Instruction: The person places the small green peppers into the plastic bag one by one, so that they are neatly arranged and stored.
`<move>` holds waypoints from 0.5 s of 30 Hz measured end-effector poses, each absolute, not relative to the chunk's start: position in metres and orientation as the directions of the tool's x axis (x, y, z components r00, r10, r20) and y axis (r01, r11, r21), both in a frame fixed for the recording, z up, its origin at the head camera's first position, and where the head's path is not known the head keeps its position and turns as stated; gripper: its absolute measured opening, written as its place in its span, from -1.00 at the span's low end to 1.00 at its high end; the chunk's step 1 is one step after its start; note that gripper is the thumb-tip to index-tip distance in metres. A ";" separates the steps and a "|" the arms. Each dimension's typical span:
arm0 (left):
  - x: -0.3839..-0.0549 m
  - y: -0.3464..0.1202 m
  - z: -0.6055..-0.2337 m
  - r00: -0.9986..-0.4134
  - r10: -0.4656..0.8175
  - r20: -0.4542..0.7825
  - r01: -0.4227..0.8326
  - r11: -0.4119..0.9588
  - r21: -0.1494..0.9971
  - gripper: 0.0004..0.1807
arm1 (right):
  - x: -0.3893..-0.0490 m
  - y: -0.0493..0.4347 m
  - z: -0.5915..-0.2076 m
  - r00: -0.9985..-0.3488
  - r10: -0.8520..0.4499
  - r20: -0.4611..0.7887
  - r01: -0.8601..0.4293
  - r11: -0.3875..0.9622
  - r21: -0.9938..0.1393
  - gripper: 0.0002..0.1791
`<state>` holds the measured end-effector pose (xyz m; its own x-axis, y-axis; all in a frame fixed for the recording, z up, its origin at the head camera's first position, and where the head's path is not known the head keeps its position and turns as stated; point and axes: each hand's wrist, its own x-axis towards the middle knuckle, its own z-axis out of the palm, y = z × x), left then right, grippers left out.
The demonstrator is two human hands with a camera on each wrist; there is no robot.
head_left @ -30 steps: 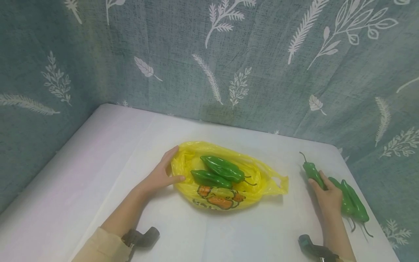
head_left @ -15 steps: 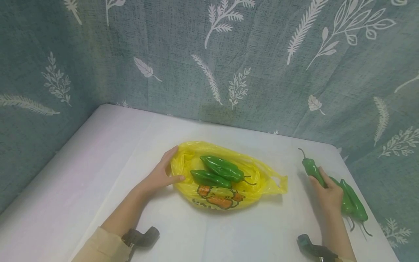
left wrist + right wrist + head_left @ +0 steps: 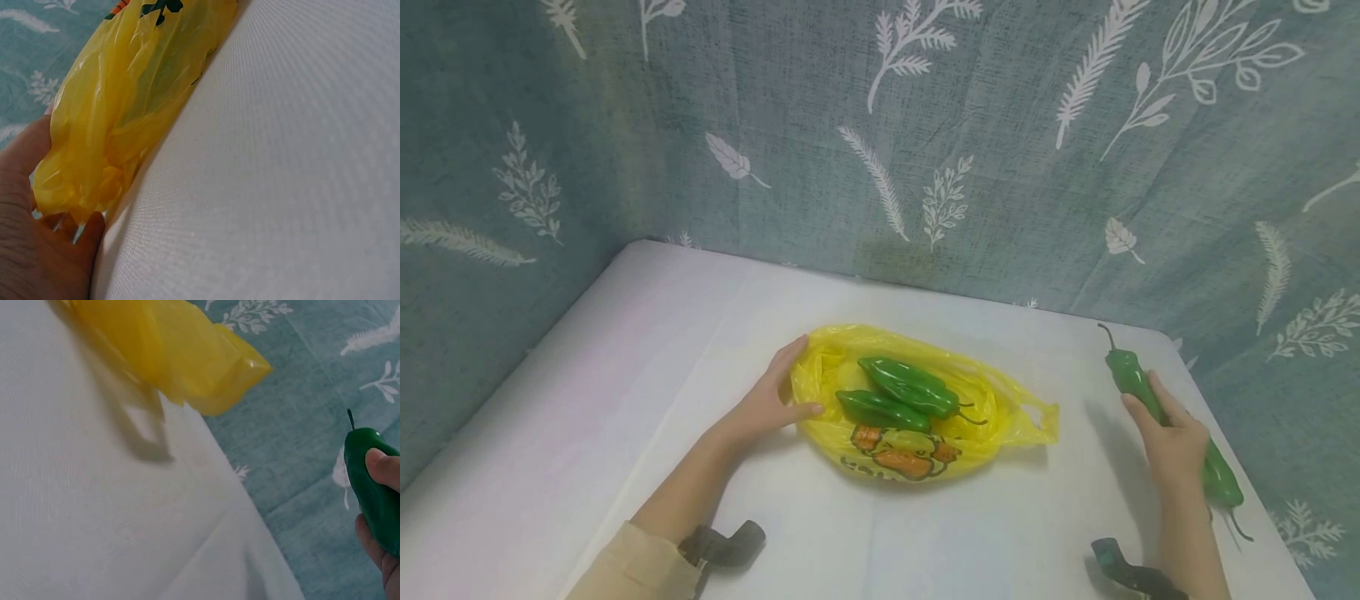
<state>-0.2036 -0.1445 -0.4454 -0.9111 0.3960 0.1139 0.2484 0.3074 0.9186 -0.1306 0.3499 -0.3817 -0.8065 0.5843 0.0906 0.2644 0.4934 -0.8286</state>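
Observation:
A yellow plastic bag with a printed orange picture lies on the white table, its opening facing up. Green peppers rest inside, stems pointing right. My left hand grips the bag's left end, thumb at the near rim and fingers on the far side; the left wrist view has the bag gathered between thumb and fingers. Over at the right, my right hand holds a long green pepper between thumb and fingers, stem end pointing away. The right wrist view shows this pepper with the thumb across it.
Beneath the right hand, near the table's right edge, lies another green pepper; a second one beside it is mostly hidden, its stem showing. A patterned blue-green cloth stands behind the table. The bag's handle stretches toward the right.
My right hand has moved the held pepper farther away and to the right, now covering most of one pepper on the table. The left hand and bag stay in place.

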 end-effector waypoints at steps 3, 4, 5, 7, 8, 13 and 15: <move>-0.203 -0.145 -0.445 -0.913 0.393 0.111 0.244 0.308 0.920 0.10 | -0.130 0.347 -0.376 -0.799 0.596 0.077 0.275 0.476 -0.835 -0.37; -0.203 -0.145 -0.445 -0.914 0.392 0.111 0.243 0.308 0.920 0.10 | -0.130 0.346 -0.374 -0.796 0.600 0.080 0.273 0.473 -0.838 -0.38; -0.203 -0.144 -0.445 -0.913 0.392 0.111 0.243 0.308 0.920 0.10 | -0.130 0.345 -0.373 -0.794 0.602 0.086 0.265 0.470 -0.842 -0.39; -0.203 -0.144 -0.445 -0.913 0.392 0.112 0.245 0.309 0.919 0.10 | -0.129 0.342 -0.370 -0.792 0.603 0.093 0.255 0.465 -0.847 -0.40; -0.203 -0.145 -0.445 -0.913 0.392 0.112 0.246 0.310 0.918 0.10 | -0.129 0.341 -0.368 -0.791 0.603 0.099 0.249 0.466 -0.849 -0.40; -0.203 -0.145 -0.444 -0.912 0.395 0.111 0.246 0.311 0.918 0.10 | -0.126 0.335 -0.361 -0.787 0.608 0.104 0.239 0.457 -0.857 -0.41; -0.203 -0.145 -0.444 -0.912 0.394 0.109 0.245 0.312 0.918 0.10 | -0.126 0.332 -0.358 -0.789 0.608 0.094 0.239 0.443 -0.864 -0.41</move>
<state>-0.2029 -0.1450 -0.4442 -0.9124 0.3943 0.1094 0.2451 0.3125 0.9178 -0.1258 0.3317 -0.3581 -0.7885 0.6078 0.0939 0.2386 0.4431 -0.8641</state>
